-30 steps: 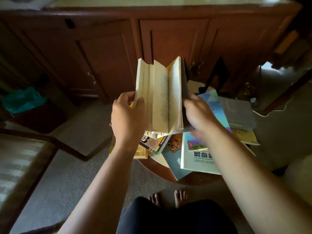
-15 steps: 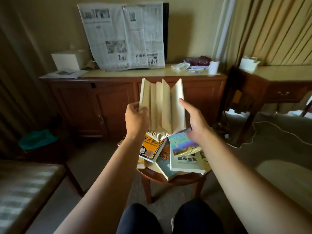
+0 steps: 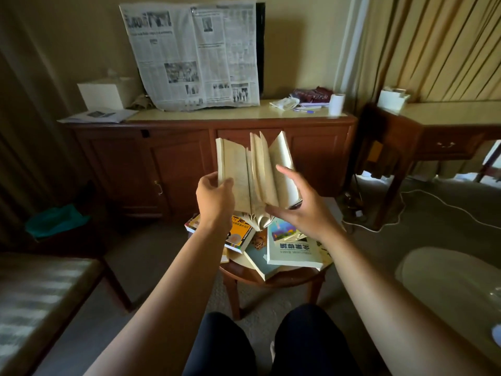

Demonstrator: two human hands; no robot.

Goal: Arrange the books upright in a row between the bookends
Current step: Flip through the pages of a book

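I hold an open book with yellowed pages in the air above a small round wooden table. My left hand grips its left half, thumb on the page. My right hand supports the right half from beneath, fingers spread and fairly straight, thumb under the fanned pages. Several books lie flat in a loose pile on the table: a yellow one, a white one with green lettering, a teal one. No bookends are visible.
A wooden sideboard stands behind the table, with a newspaper draped over a screen, a paper roll and clutter. A desk is at the right, a white cable on the carpet, a striped seat at the left.
The view rose from the table to the room. The book's pages have fanned over, and my right hand has opened from a grip on the cover to a spread hold underneath.
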